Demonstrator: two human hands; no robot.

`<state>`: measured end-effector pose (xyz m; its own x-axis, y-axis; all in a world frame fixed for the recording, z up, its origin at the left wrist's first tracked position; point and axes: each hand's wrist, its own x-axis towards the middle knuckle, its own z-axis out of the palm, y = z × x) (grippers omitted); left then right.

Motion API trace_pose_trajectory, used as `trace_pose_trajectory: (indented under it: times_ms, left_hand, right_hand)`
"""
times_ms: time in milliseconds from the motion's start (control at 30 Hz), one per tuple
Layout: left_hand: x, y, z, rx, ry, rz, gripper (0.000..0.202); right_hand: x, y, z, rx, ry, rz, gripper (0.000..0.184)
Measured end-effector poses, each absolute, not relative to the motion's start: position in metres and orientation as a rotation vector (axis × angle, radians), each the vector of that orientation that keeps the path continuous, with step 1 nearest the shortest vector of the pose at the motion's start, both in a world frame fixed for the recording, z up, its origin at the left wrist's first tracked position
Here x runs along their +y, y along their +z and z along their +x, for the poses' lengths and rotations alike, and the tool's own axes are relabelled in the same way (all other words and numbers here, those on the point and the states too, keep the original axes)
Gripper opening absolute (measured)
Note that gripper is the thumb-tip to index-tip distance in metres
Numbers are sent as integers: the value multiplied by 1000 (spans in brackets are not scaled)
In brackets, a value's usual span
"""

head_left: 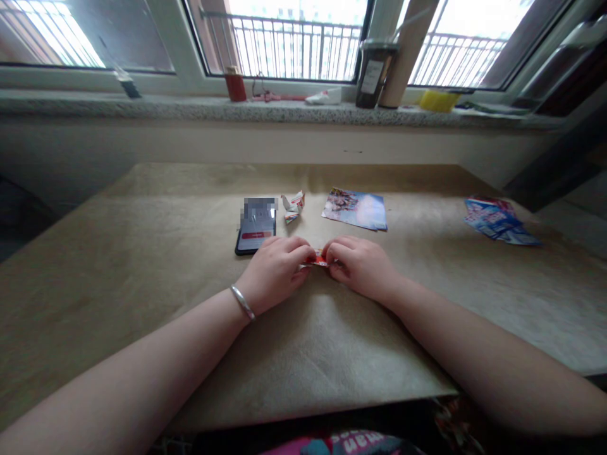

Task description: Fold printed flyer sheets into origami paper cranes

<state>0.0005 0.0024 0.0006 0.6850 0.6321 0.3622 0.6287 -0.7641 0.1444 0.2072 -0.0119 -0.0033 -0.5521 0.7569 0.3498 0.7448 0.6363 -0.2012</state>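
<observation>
A small piece of red and white printed paper (319, 258) is held low over the middle of the table, mostly covered by my fingers. My left hand (283, 265) pinches its left end, with a silver bangle on that wrist. On the other end, the fingers of my right hand (356, 261) are closed the same way. Just beyond my left hand lies a phone (257, 227) with its screen lit. A folded paper figure (293, 206), white with red and orange print, sits beside the phone.
Blue printed sheets (356, 208) lie past my right hand. A fanned pile of blue and red printed papers (500, 220) is at the table's right. Behind the table (142, 253), the stone windowsill (294, 112) carries a red container (235, 84), a dark cup (374, 74) and a yellow item (439, 101).
</observation>
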Motion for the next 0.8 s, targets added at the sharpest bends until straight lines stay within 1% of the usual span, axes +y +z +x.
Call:
trace_pose_trajectory:
  times_ms: [133,267,367,533,800]
  left_hand:
    - [2,2,1,1041,498,2910,13]
    - [2,2,0,958,418,2939,16]
    - [3,1,-1,907,411,2948,16]
    - [4,1,-1,887,396,2964,18]
    - [5,0,-1,936,465,3036,17]
  right_hand:
    - [-12,-3,206,-2570,-61,-1183,10]
    - [-12,-2,206,-2641,-25,-1131,11]
    - [-14,1,209,-2675,62,-1087,14]
    - [-16,6,213,-2700,172,-1089,14]
    - [-12,-1,211,-2629,119,-1037,16]
